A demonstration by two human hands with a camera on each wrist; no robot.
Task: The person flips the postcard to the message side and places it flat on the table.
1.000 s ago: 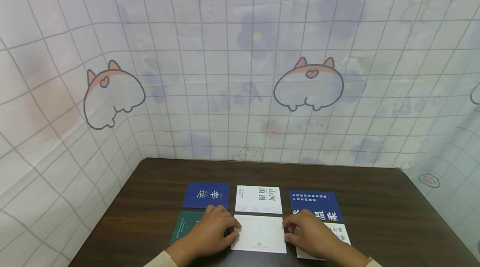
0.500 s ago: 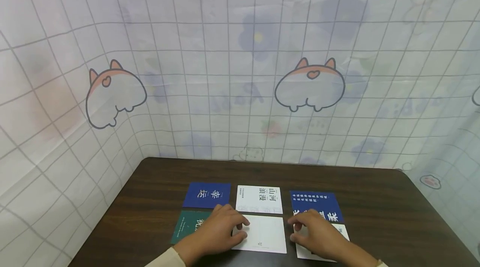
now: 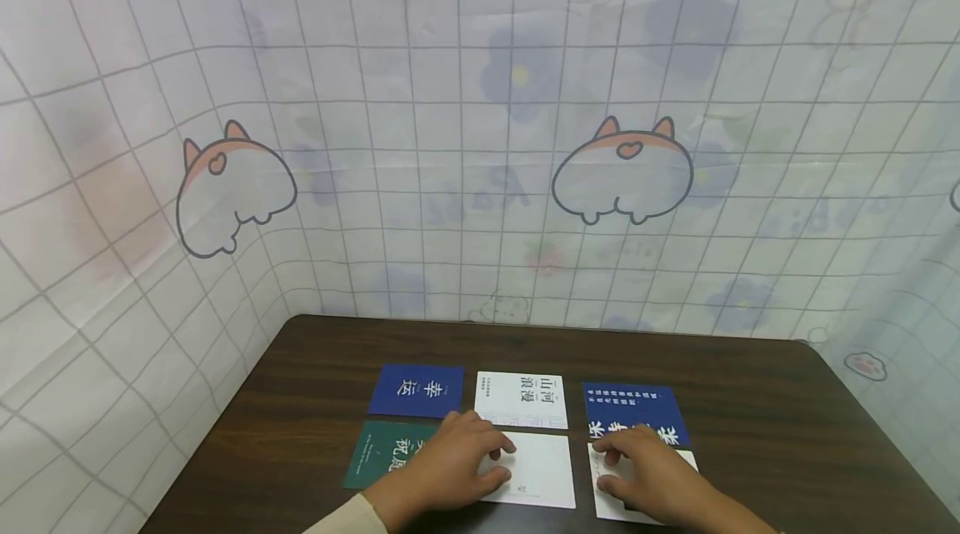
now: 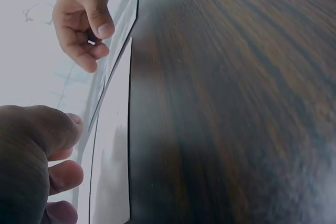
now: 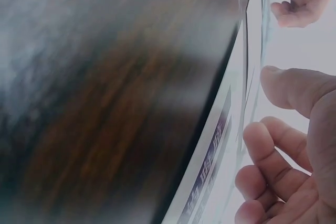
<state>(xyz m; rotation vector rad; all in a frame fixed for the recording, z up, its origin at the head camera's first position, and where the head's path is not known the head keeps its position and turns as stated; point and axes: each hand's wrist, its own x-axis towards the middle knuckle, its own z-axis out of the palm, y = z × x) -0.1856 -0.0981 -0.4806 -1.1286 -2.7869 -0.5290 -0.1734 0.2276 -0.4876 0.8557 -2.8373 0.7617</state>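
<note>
Flat cards, likely postcards, lie in two rows on the dark table. My left hand (image 3: 465, 463) hovers over the left part of the front middle white card (image 3: 542, 471), thumb and fingers loosely bent and apart. My right hand (image 3: 656, 476) is over the front right white card (image 3: 611, 505), hiding much of it. The left wrist view shows a gap between my left fingers and the card (image 4: 113, 150). In the right wrist view, my right thumb and fingers (image 5: 283, 171) are spread with nothing between them. Neither hand holds anything.
A green card (image 3: 371, 451) lies front left. Behind are a blue card (image 3: 397, 392), a white card with printed characters (image 3: 513, 401) and another blue card (image 3: 633, 401). A white gridded curtain (image 3: 450, 184) hangs beyond the wooden table (image 3: 780, 426).
My left hand has shifted right, from the front middle card's left edge to over it, uncovering more of the green card. My right hand has moved slightly right, off that card's right edge.
</note>
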